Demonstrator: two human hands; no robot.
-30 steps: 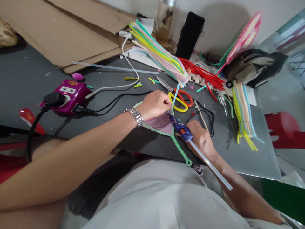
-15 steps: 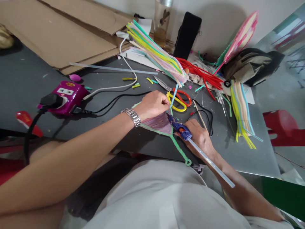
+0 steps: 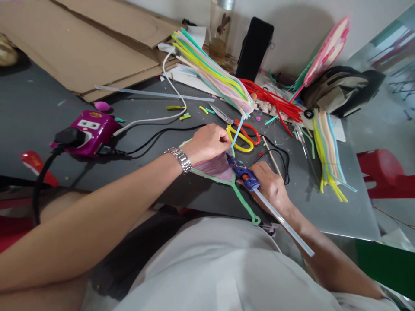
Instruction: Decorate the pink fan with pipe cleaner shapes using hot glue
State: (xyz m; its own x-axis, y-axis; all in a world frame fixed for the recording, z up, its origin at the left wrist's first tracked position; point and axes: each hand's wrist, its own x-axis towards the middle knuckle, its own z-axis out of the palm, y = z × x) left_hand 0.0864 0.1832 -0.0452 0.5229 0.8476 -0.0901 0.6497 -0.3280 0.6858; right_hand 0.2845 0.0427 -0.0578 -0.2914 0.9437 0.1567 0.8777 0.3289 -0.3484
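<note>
Here we go: the left hand [image 3: 207,142] pinches a green pipe-cleaner frame [image 3: 244,207] over the dark tabletop [image 3: 48,108], mauve film [image 3: 215,168] filling its panel, stem bare, while the right hand [image 3: 270,188] grips a blue glue gun [image 3: 243,172].

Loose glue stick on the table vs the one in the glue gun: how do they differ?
The loaded glue stick sits in the blue hot glue gun, held in the right hand; the loose glue stick lies untouched on the grey table. The loaded one slants down toward the person, past the table edge; the loose one lies flat below the cardboard sheets. Both are long, thin, translucent rods.
</note>
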